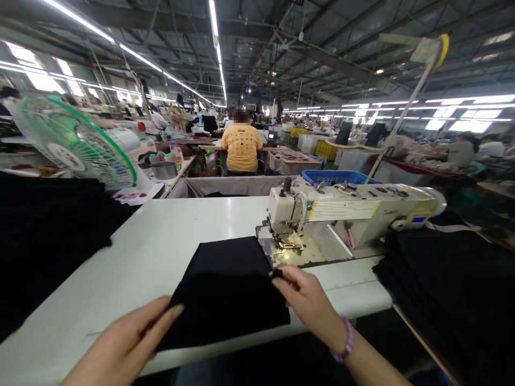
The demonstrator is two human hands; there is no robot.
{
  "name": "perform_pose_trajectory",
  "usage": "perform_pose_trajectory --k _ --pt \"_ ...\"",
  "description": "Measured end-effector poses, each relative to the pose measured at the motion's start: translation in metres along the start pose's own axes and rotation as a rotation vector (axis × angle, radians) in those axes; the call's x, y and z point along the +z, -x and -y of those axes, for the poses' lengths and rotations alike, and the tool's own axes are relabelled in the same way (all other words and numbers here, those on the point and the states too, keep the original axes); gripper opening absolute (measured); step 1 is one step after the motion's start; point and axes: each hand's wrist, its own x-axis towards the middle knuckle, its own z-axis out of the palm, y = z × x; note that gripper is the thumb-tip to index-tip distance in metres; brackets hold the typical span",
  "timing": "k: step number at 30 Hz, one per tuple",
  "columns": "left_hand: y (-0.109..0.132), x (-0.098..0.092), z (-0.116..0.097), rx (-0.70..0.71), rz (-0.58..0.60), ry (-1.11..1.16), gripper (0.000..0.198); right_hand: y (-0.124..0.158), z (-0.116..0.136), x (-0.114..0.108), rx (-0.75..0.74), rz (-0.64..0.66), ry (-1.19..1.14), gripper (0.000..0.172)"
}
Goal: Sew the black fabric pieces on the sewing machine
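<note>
A black fabric piece [229, 289] lies on the pale tabletop, its far right edge close to the needle area of the sewing machine [287, 214]. My left hand [129, 338] pinches the left edge of the fabric between thumb and fingers. On the opposite edge, my right hand [300, 295] grips a small bunched bit of the same cloth just in front of the machine's presser foot [287, 245]. A purple band circles my right wrist. The lower part of the fabric is so dark that its folds cannot be made out.
Stacked black cloth [48, 241] fills the left side, and more black cloth [450, 289] lies at the right. A green-rimmed fan [80, 145] stands at the back left. Beyond the table are a blue basket [340, 176] and a seated person in yellow [241, 146].
</note>
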Motion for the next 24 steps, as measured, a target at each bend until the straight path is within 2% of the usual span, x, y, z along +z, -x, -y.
perform_pose_trajectory --k 1,3,6,8,12,16,20,22,24 --pt "-0.019 -0.006 -0.007 0.025 0.044 -0.103 0.046 -0.019 -0.001 0.006 -0.004 -0.025 0.066 0.025" --pt "-0.057 -0.012 -0.023 0.016 0.055 -0.353 0.045 -0.055 -0.005 0.021 -0.009 -0.068 0.164 0.023" --pt "-0.100 -0.005 -0.038 -0.049 0.046 -0.609 0.046 -0.095 -0.011 0.045 -0.006 -0.090 0.275 0.017" --pt "-0.117 0.006 -0.037 -0.062 0.040 -0.641 0.040 -0.108 -0.012 0.060 0.001 -0.083 0.367 0.013" --pt "-0.140 0.021 -0.015 -0.040 -0.013 -0.585 0.026 -0.112 -0.014 0.080 -0.003 -0.089 0.536 0.016" --pt "-0.150 0.019 0.002 -0.008 0.007 -0.431 0.007 -0.104 -0.017 0.085 -0.024 -0.117 0.619 0.020" --pt "-0.135 0.022 0.005 0.083 0.022 -0.266 0.006 -0.083 -0.034 0.084 -0.056 -0.151 0.610 0.021" --pt "-0.120 0.026 0.006 0.147 -0.020 -0.136 0.008 -0.068 -0.047 0.081 -0.091 -0.199 0.490 0.022" --pt "-0.102 0.028 0.008 0.184 -0.073 0.147 0.018 -0.055 -0.058 0.076 -0.093 -0.254 0.249 0.015"
